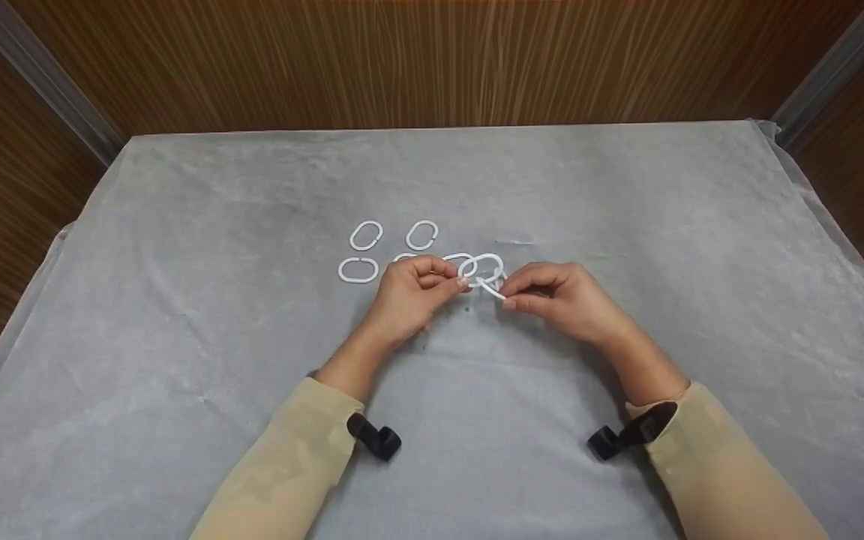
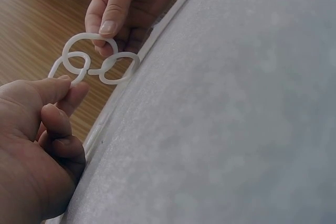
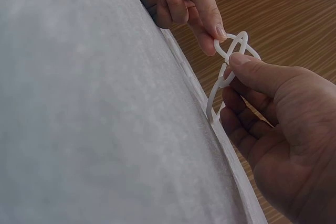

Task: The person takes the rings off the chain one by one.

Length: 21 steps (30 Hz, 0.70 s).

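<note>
Two beige sleeves [image 1: 289, 465] are reaching in from the near edge, each wearing a black wrist strap [image 1: 374, 437]. Beyond them, the left hand [image 1: 409, 296] is pinching one end of a short chain of white plastic rings [image 1: 481, 271] between thumb and curled forefinger, with the other fingers folded in. The right hand [image 1: 552, 296] is pinching the next ring of the same chain between thumb and forefinger, its other fingers loosely curled beneath. The left wrist view is showing three linked rings [image 2: 94, 64], held up between the hands, just above the table [image 1: 627, 225], which is lying under a grey cloth. The right wrist view is showing the same chain [image 3: 231, 61] pinched from both sides. Just beyond the left hand, loose white rings are lying on the cloth: one at the far left [image 1: 366, 235], one to its right [image 1: 422, 235], and one nearer and left [image 1: 358, 270]. Behind the table a brown wooden wall [image 1: 432, 60] is standing.
</note>
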Each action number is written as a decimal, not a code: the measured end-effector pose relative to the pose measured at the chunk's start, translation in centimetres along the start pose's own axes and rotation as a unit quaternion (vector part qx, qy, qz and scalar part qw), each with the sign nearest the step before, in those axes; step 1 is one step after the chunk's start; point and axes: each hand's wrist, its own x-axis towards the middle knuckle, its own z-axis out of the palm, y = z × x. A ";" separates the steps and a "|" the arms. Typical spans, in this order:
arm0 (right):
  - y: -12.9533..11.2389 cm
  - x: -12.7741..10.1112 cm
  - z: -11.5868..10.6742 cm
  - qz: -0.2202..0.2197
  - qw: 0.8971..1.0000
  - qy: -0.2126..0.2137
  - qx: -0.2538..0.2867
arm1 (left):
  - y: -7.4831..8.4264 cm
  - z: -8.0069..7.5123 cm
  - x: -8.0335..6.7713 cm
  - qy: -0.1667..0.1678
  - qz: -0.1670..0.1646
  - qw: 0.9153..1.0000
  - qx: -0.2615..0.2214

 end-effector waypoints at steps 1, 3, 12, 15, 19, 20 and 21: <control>0.0 0.0 0.0 -0.002 1.000 0.000 0.000 | 0.0 0.0 0.0 0.001 0.000 1.000 0.000; 0.0 0.0 0.0 -0.004 1.000 -0.001 0.000 | 0.0 0.0 0.0 0.001 0.001 1.000 -0.002; -0.1 0.0 -0.1 0.001 1.000 -0.002 0.000 | 0.1 0.1 0.0 0.003 -0.002 1.000 -0.008; -0.1 0.0 -0.1 0.003 1.000 -0.002 0.000 | 0.1 0.1 0.0 0.002 -0.002 1.000 -0.011; -0.1 0.0 0.0 0.002 1.000 -0.003 0.001 | 0.0 0.0 0.0 0.003 -0.005 1.000 -0.012; -0.1 0.0 -0.1 0.002 1.000 -0.003 0.001 | 0.0 0.0 0.0 0.003 -0.005 1.000 -0.013; -0.1 0.0 -0.1 0.003 1.000 -0.003 0.001 | 0.0 0.0 0.0 0.003 -0.005 1.000 -0.011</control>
